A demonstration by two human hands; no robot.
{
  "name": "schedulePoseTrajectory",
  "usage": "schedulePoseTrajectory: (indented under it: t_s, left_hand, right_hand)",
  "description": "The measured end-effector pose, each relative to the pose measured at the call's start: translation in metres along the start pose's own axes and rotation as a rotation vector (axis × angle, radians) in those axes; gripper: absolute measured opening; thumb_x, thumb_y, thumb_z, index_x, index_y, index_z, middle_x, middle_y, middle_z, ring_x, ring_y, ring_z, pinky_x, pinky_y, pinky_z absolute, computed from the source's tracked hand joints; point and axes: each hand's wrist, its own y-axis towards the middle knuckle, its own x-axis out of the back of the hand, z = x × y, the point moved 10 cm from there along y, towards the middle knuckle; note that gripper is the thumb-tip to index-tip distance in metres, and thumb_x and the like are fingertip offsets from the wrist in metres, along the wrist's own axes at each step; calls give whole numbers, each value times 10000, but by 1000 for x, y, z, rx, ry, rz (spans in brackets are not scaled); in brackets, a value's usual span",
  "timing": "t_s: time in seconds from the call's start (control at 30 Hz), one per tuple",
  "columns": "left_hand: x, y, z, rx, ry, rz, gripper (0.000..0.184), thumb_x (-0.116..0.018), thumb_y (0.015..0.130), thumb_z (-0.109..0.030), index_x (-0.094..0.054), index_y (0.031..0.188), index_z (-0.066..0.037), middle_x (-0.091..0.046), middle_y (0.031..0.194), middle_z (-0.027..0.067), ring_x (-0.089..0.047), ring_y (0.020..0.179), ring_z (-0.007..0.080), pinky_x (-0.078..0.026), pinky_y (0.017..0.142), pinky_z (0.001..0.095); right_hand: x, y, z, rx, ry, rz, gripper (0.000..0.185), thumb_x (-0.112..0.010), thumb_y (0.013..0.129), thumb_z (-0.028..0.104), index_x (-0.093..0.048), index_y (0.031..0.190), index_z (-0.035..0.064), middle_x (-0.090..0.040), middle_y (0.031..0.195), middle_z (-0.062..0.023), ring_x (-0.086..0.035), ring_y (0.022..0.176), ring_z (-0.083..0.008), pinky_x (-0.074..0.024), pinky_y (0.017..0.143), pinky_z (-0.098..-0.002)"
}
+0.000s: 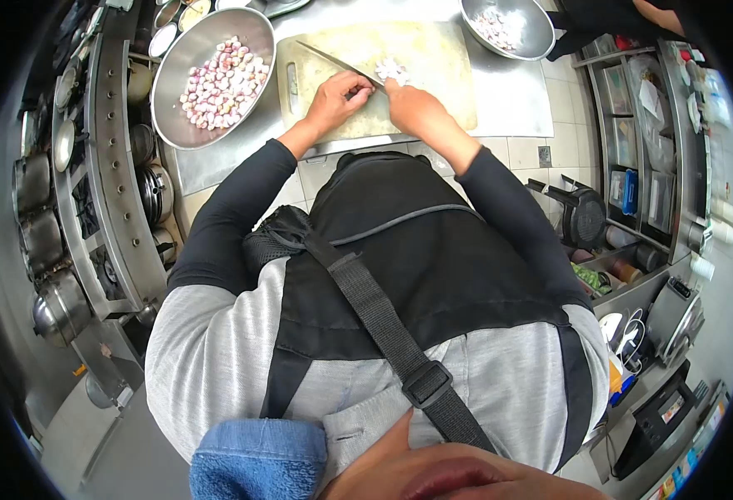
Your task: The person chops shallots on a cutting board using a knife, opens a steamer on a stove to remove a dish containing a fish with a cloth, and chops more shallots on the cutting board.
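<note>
A kitchen knife (pixel 333 58) lies across the cutting board (pixel 333 117), its blade pointing to the far left. My right hand (pixel 416 108) is closed around its handle end. Beside the blade, on the near side, my left hand (pixel 339 98) has its fingers curled together. Whatever they hold is too small to make out. A small heap of chopped shallots (pixel 391 69) sits on the board just beyond my right hand. Many whole peeled shallots (pixel 225 83) fill part of the large steel bowl (pixel 166 92) left of the board.
A second steel bowl (pixel 537 42) with cut pieces stands at the table's far right. The steel table (pixel 512 108) ends just in front of my body. Shelves with pots (pixel 156 192) run along the left. Pans (pixel 583 217) and shelving are on the right. Another person's arm (pixel 660 17) shows at top right.
</note>
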Motion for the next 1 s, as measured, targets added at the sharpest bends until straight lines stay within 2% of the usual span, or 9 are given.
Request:
schedulePoseTrajectory:
  t_s: [0.2, 0.3, 0.4, 0.5, 0.6, 0.7, 0.8, 0.9, 1.0]
  left_hand:
    - [2, -2, -1, 5, 3, 10, 106, -713, 871, -113, -709, 950, -42, -676, 882, 72, -638, 729, 189, -530, 695, 306]
    - [0, -3, 3, 17, -9, -1, 103, -713, 871, -111, -709, 947, -41, -682, 893, 68, -640, 737, 193, -531, 690, 307]
    - [-1, -4, 3, 39, 15, 51, 134, -696, 896, -88, -708, 1012, -21, -699, 943, 87, -675, 812, 163, -552, 741, 281]
    - [2, -3, -1, -3, 40, 14, 113, -712, 876, -115, -715, 961, -42, -686, 903, 81, -651, 752, 202, -537, 683, 311]
    - [-1, -4, 3, -2, 2, 10, 133, -692, 899, -85, -717, 1016, -27, -698, 935, 82, -672, 810, 181, -553, 738, 287]
    - [-2, -1, -8, -66, 66, 26, 141, -705, 895, -100, -718, 1016, -29, -698, 922, 74, -664, 801, 171, -546, 720, 283]
    - [-6, 2, -2, 2, 97, 53, 159, -714, 894, -117, -714, 1026, -28, -695, 911, 72, -662, 782, 166, -542, 708, 281]
    - [-6, 5, 6, 113, 46, 31, 154, -720, 892, -126, -712, 1010, -27, -693, 910, 74, -662, 764, 166, -543, 705, 281]
    - [-8, 6, 8, 40, 64, 38, 139, -715, 882, -111, -709, 995, -29, -694, 904, 73, -660, 746, 168, -544, 699, 284]
  right_hand:
    - [22, 1, 6, -13, -16, 32, 240, -432, 938, 105, -560, 1110, -3, -714, 943, -256, -709, 892, -408, -554, 781, -506]
    - [-13, 16, 1, -20, 54, 52, 243, -441, 931, 89, -562, 1122, 0, -710, 986, -266, -705, 916, -409, -553, 800, -497]
    - [8, 20, 3, 2, 30, 84, 249, -450, 927, 91, -558, 1135, 6, -703, 1003, -277, -699, 934, -422, -546, 812, -503]
    - [18, 0, 4, -1, 14, 89, 250, -449, 948, 128, -505, 1153, -4, -684, 946, -315, -673, 885, -475, -527, 794, -539]
    - [-24, 29, -13, 0, 178, 42, 273, -470, 974, 190, -493, 1155, -13, -685, 937, -311, -670, 886, -472, -520, 800, -548]
    - [-17, 38, -33, -2, 165, -23, 289, -471, 991, 224, -485, 1148, -19, -684, 925, -310, -668, 883, -474, -515, 808, -554]
    - [-2, 19, -26, -28, 91, 55, 287, -446, 921, 110, -526, 1158, -30, -687, 1014, -313, -682, 960, -452, -533, 855, -516]
    - [-11, 23, -24, -46, 113, 51, 281, -444, 924, 107, -525, 1159, -24, -690, 999, -311, -689, 949, -441, -541, 839, -504]
    - [27, -1, -6, -55, 23, 57, 267, -447, 927, 102, -528, 1151, -18, -697, 964, -299, -699, 920, -428, -551, 810, -499]
